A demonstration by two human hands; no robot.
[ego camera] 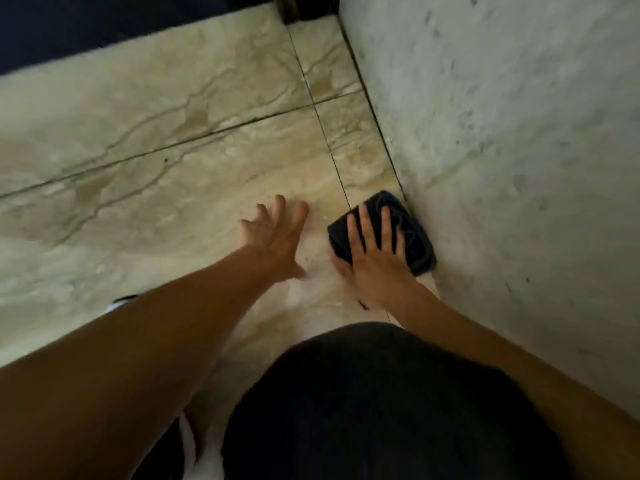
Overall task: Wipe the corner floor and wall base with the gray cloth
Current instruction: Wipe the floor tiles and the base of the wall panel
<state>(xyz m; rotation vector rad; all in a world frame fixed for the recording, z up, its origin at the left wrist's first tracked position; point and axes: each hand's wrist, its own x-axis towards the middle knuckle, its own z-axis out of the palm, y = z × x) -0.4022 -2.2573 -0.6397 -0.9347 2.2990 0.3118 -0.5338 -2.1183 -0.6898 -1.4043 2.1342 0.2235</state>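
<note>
A dark gray folded cloth (412, 233) lies on the beige marble-pattern floor tiles (173, 161), pushed against the base of the rough white wall (502, 150). My right hand (374, 251) lies flat on the cloth with fingers spread, pressing it onto the floor at the wall base. My left hand (277, 237) rests palm down on the bare floor just left of the cloth, fingers apart and holding nothing.
The wall runs diagonally along the right side to a dark corner post (301, 8) at the top. A dark area (69, 26) borders the floor at the upper left. My dark-clothed knee (381, 403) fills the lower middle. Small debris specks (337, 303) lie near my right wrist.
</note>
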